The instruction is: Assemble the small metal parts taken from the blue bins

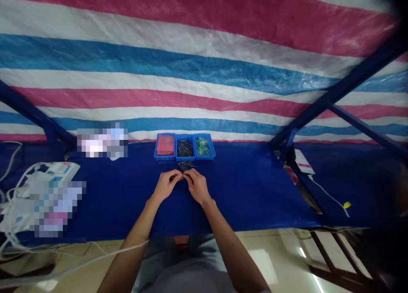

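Observation:
My left hand (166, 184) and my right hand (197, 185) rest close together on the blue table top (248, 186), fingertips meeting just in front of a small heap of thin dark pins (186, 165). The fingers pinch something tiny between them; it is too small to make out. Behind the heap stand three small blue bins side by side: one with red pieces (165, 146), one with dark pins (185, 148), one with green pieces (203, 146).
A white power strip (57, 170) and loose white cables (12, 199) lie at the left. A striped tarp (204, 72) hangs behind the table. Blue frame bars (331, 97) slant at the right, next to a white cable (328, 195) with a yellow tag.

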The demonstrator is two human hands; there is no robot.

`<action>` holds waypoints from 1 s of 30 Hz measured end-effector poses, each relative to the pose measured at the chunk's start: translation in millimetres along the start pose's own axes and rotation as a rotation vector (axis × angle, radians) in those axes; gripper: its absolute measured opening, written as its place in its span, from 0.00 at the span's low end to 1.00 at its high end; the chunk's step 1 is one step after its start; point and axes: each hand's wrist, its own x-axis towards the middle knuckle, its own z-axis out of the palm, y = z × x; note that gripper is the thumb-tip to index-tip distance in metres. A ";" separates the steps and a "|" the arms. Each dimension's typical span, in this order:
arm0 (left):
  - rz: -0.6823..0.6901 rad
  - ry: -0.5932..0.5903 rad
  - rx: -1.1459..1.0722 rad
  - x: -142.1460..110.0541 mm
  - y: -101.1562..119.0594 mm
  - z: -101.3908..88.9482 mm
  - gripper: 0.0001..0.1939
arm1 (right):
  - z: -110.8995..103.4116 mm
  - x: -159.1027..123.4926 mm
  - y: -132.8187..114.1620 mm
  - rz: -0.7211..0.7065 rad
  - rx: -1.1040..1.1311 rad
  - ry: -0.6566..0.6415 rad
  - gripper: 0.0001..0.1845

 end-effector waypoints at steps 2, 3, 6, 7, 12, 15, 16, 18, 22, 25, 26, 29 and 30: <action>-0.003 -0.005 0.010 -0.2 -0.2 0.0 0.13 | 0.1 0.0 0.5 -0.008 -0.020 -0.005 0.14; -0.002 -0.006 0.014 -0.2 -0.5 0.1 0.13 | 0.1 -0.1 0.5 -0.009 -0.029 -0.005 0.13; 0.011 -0.012 0.021 -0.3 -1.5 0.4 0.13 | 0.0 -0.2 -0.2 -0.006 -0.064 -0.017 0.13; 0.016 -0.014 0.021 -0.4 -1.8 0.4 0.13 | -0.1 -0.3 -0.6 -0.004 -0.077 -0.024 0.13; 0.030 -0.027 0.026 -0.7 -2.1 0.8 0.13 | 1.0 -0.6 -1.3 0.023 -0.172 -0.058 0.15; 0.034 -0.033 0.029 -0.6 -1.3 0.9 0.13 | 2.0 -0.6 0.2 0.057 -0.218 -0.054 0.17; 0.033 -0.031 0.029 -0.5 -1.2 0.8 0.13 | 1.9 -0.5 0.6 0.068 -0.218 -0.051 0.18; 0.022 -0.020 0.025 -0.5 -1.5 0.5 0.13 | 1.0 -0.4 0.9 0.078 -0.182 -0.049 0.19; -0.004 0.021 -0.002 -0.9 -4.0 -0.5 0.13 | -1.4 -0.3 0.1 0.042 0.005 -0.036 0.11; -0.013 0.036 -0.034 -0.9 -5.4 -0.6 0.14 | -1.8 -0.2 0.0 0.012 0.093 -0.005 0.12; -0.015 0.034 -0.041 -0.8 -5.5 -0.6 0.14 | -1.7 0.0 0.1 0.007 0.103 0.009 0.12; -0.017 0.024 -0.039 -0.6 -4.5 -0.6 0.14 | -1.4 0.7 0.3 0.011 0.107 0.039 0.13; -0.018 0.024 -0.037 -0.6 -4.1 -0.6 0.14 | -1.5 1.0 0.2 0.016 0.104 0.045 0.13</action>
